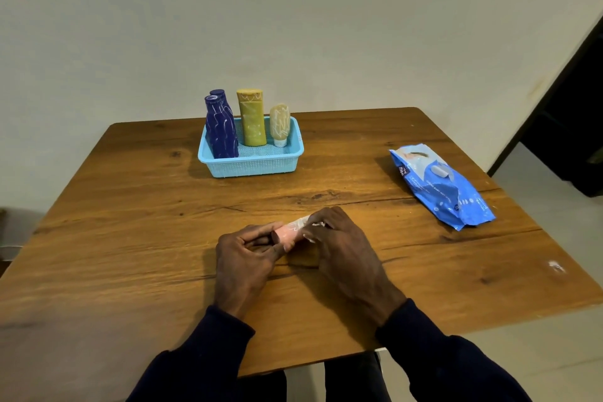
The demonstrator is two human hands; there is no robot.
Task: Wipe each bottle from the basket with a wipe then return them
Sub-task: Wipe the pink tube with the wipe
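Gripping a pink bottle (287, 233) between them, left hand (243, 258) and right hand (346, 250) close fingers around it.

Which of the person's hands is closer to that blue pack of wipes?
The right hand. It lies just left of and below the wipes pack; the left hand sits farther left, past the pink bottle.

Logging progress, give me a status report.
Left hand grips pink bottle; right hand presses wipe on it. Four bottles stand in blue basket. Nothing in the way.
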